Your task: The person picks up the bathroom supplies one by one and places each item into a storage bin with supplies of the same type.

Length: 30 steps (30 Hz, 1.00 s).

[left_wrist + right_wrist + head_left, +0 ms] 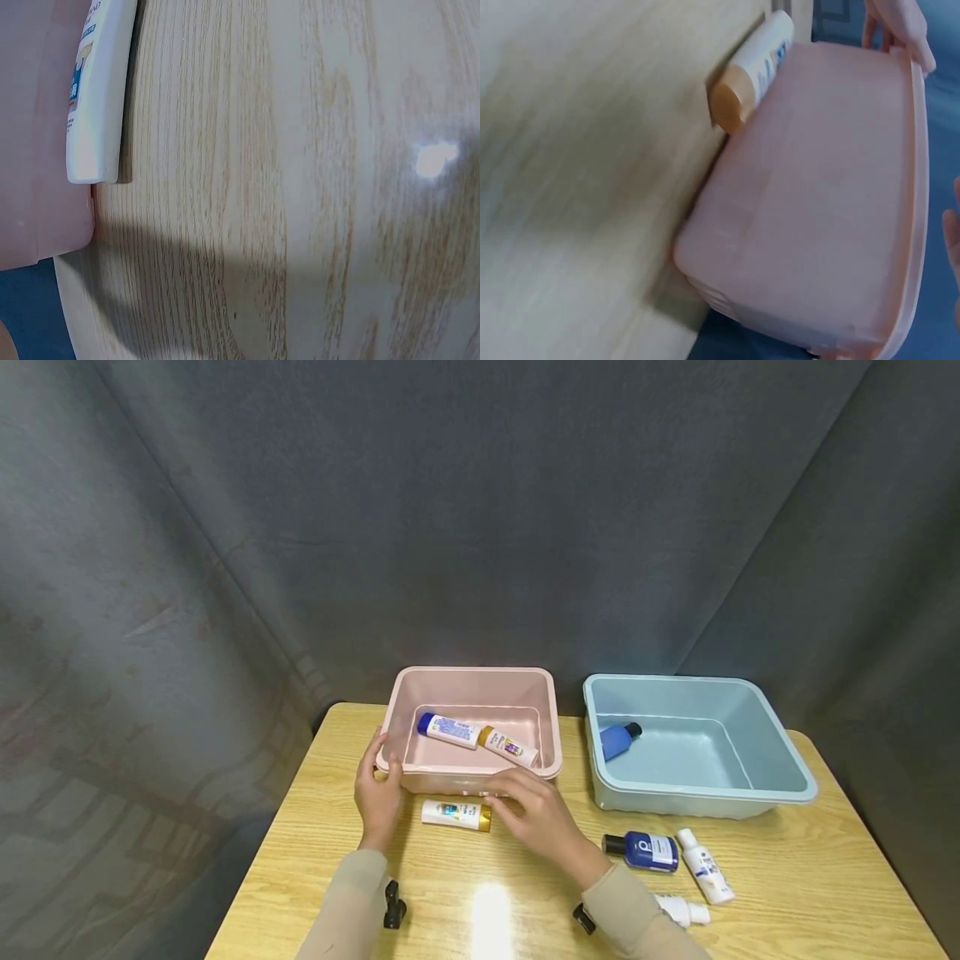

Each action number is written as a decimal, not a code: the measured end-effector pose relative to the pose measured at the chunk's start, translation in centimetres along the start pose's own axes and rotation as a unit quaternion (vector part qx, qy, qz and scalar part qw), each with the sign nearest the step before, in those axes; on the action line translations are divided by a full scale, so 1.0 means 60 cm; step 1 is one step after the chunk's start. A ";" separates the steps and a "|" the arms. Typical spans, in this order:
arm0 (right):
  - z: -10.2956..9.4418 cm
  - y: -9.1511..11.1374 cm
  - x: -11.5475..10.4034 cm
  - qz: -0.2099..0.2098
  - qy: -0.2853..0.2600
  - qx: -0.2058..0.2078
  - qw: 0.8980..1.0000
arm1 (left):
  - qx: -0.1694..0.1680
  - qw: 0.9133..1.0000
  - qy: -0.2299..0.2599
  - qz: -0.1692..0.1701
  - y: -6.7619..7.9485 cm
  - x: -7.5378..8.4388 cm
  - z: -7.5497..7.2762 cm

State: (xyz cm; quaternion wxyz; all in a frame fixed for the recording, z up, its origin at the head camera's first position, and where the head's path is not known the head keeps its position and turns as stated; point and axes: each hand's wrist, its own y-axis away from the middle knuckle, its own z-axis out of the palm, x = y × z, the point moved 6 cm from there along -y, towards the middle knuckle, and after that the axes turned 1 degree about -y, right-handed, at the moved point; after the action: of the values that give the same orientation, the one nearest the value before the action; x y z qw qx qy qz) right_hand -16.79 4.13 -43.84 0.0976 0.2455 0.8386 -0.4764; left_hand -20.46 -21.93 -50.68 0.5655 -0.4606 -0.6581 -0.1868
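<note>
At the front left corner of a pink plastic bin [555, 718], my left hand [378, 797] grips the rim, thumb on the front and fingers along the side. The right wrist view shows the same left hand [904, 26] at the bin's far corner. Just in front of the bin lies a white bottle with a gold cap [453, 814]. My right hand [532, 814] hovers by that cap, fingers loosely bent and apart from the bottle. Inside the bin lie a white bottle with a blue cap [450, 730] and another gold-capped bottle [510, 747].
A light blue bin [697, 793] stands to the right, holding a blue bottle with a black cap [618, 741]. Before it lie a dark blue bottle [648, 851], a white bottle [705, 866] and another white bottle [678, 909] partly behind my right sleeve. A grey curtain [480, 527] hangs behind the table.
</note>
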 end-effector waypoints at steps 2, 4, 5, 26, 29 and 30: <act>0.007 0.006 -0.002 0.003 0.000 -0.003 1.000 | 0.000 1.000 0.000 -0.001 0.000 0.000 0.000; 0.015 0.013 -0.003 0.011 -0.001 -0.008 1.000 | 0.000 1.000 0.001 -0.001 0.000 0.000 0.000; 0.019 0.017 -0.003 0.015 -0.001 -0.011 1.000 | 0.000 1.000 0.000 -0.001 0.000 0.001 0.000; 0.086 0.077 0.028 0.142 0.014 -0.092 0.986 | -0.002 1.000 -0.005 -0.003 0.000 -0.002 0.001; 0.092 0.082 0.034 0.161 0.017 -0.099 0.982 | -0.003 1.000 -0.005 -0.003 0.000 -0.003 0.002; 0.094 0.083 0.035 0.166 0.017 -0.101 0.981 | -0.003 1.000 -0.004 -0.004 0.000 -0.003 0.002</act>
State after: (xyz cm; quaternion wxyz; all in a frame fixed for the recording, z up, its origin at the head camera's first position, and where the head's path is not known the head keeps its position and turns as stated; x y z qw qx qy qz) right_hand -16.50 2.16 -51.36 0.1853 0.3782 0.8314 -0.3624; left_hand -20.53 -21.93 -50.84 0.5608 -0.4607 -0.6616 -0.1887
